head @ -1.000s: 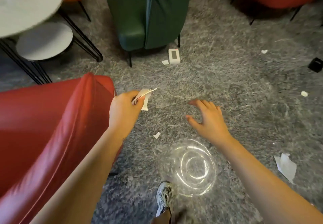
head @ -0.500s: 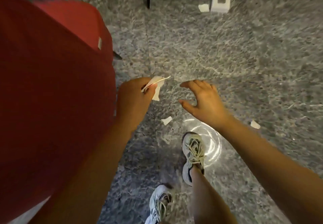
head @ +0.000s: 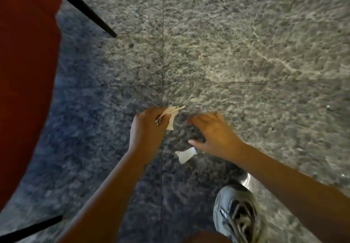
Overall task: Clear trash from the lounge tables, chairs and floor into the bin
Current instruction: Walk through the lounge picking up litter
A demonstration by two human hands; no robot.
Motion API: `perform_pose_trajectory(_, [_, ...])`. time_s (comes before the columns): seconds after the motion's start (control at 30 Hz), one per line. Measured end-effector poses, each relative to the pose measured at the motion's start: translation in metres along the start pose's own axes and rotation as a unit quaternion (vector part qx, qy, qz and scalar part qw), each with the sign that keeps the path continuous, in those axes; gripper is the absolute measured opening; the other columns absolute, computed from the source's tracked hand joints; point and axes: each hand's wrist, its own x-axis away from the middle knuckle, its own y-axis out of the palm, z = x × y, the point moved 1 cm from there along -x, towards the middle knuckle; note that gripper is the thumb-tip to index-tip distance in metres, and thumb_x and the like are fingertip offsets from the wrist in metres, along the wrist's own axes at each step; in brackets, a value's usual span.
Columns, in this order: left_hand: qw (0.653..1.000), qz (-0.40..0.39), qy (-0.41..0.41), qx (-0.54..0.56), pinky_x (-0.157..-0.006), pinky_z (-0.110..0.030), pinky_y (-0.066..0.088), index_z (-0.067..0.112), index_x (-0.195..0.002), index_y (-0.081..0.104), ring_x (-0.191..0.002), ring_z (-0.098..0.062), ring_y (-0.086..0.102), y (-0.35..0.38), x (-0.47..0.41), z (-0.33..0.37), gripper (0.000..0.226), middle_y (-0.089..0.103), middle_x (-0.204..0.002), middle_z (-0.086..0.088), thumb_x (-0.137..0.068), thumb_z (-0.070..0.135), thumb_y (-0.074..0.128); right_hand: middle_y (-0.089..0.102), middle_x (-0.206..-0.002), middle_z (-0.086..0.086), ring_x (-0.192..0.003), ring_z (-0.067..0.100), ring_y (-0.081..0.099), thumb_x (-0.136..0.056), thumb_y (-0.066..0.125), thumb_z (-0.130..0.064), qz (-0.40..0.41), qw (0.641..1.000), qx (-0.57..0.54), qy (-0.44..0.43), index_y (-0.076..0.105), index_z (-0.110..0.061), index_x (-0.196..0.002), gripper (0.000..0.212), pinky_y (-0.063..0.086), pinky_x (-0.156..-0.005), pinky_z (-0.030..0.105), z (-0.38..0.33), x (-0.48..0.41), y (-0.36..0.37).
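Right hand (head: pixel 214 134) sits at frame centre, palm down, fingers spread and loosely bent, holding nothing. The thumb tip is just above the white paper scrap (head: pixel 186 154), apparently not touching it. The scrap lies flat on the stone floor (head: pixel 246 53), immediately below and left of that hand and right of the left forearm. Its long axis tilts from lower left to upper right. Left hand (head: pixel 147 131) is occupied, thumb and fingers pinched on the held scraps (head: pixel 171 117), which stick out toward upper right. Judgement: the right hand is nearer and free, so the pick falls to it, a short reach down-left with thumb and forefinger closing across the narrow width. Red chair (head: pixel 24 72) fills the left edge; a shoe (head: pixel 236 214) is at lower right.
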Motion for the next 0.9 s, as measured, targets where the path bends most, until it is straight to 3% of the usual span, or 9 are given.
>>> perform_pose_trajectory(0.1, [1.0,0.008,0.004,0.015,-0.046,-0.017,0.033,0.02,-0.065,0.059,-0.043,-0.005,0.037,0.019,-0.007,-0.015,0.023,0.042,-0.046,0.011,-0.088,0.024,0.062,0.056,-0.119,0.003,-0.115,0.024,0.047,-0.079,0.067,-0.041,-0.008,1.0,-0.017,-0.017,0.053,-0.018,-0.125,0.053,0.027,-0.097,0.035,0.003,-0.004,0.028])
perform_pose_trajectory(0.23, [0.999,0.013,0.013,0.026,-0.045,-0.022,0.027,0.014,-0.058,0.053,-0.044,-0.01,0.032,0.028,-0.001,-0.017,0.033,0.039,-0.046,0.004,-0.089,0.021,0.06,0.05,-0.122,-0.001,-0.12,0.021,0.038,-0.077,0.067,-0.046,-0.028,0.999,0.026,-0.033,0.057,-0.02,-0.117,0.049,0.021,-0.098,0.033,0.001,0.0,0.044])
perform_pose_trajectory(0.37, [0.999,0.029,0.026,0.038,-0.044,-0.019,0.028,0.031,-0.049,0.033,-0.042,-0.006,0.023,0.023,0.005,-0.012,0.049,0.028,-0.042,0.009,-0.087,0.018,0.062,0.046,-0.122,-0.003,-0.12,0.02,0.035,-0.075,0.069,-0.043,-0.031,0.997,0.06,-0.04,0.058,-0.021,-0.103,0.037,0.022,-0.095,0.031,-0.001,0.001,0.047])
perform_pose_trajectory(0.57, [0.999,0.029,0.017,0.03,-0.046,-0.02,0.029,0.015,-0.059,0.051,-0.043,-0.009,0.031,0.027,0.001,-0.019,0.032,0.036,-0.045,0.006,-0.089,0.023,0.058,0.052,-0.103,-0.007,-0.104,0.015,0.041,-0.081,0.063,-0.038,-0.025,0.995,0.087,-0.03,0.055,-0.021,-0.093,0.022,0.018,-0.083,0.026,-0.005,0.005,0.057])
perform_pose_trajectory(0.67, [0.999,0.02,0.017,0.035,-0.047,-0.019,0.031,0.013,-0.069,0.062,-0.045,-0.011,0.039,0.029,0.002,-0.018,0.024,0.043,-0.047,0.008,-0.09,0.025,0.058,0.059,-0.087,-0.005,-0.086,0.014,0.051,-0.082,0.063,-0.018,-0.03,0.999,0.019,-0.021,0.051,-0.018,-0.085,0.012,0.026,-0.085,0.027,-0.002,0.008,0.046])
perform_pose_trajectory(0.77, [0.999,-0.013,0.029,0.043,-0.043,-0.021,0.026,0.01,-0.078,0.068,-0.045,-0.01,0.039,0.032,0.004,-0.012,0.023,0.044,-0.048,0.005,-0.09,0.027,0.059,0.058,-0.07,-0.003,-0.064,0.007,0.05,-0.075,0.068,-0.001,0.074,0.993,-0.091,-0.016,0.056,-0.009,-0.074,0.015,0.046,-0.07,0.03,-0.001,0.007,0.019])
perform_pose_trajectory(0.9, [0.993,-0.054,0.074,0.072,-0.049,-0.029,0.028,0.006,-0.079,0.069,-0.054,-0.022,0.051,0.037,0.009,0.004,0.026,0.057,-0.057,-0.008,-0.088,0.029,0.061,0.061,-0.074,0.006,-0.066,0.019,0.056,-0.075,0.065,0.009,0.199,0.967,-0.16,0.004,0.059,-0.005,-0.074,0.014,0.044,-0.062,0.029,0.001,0.007,-0.013])
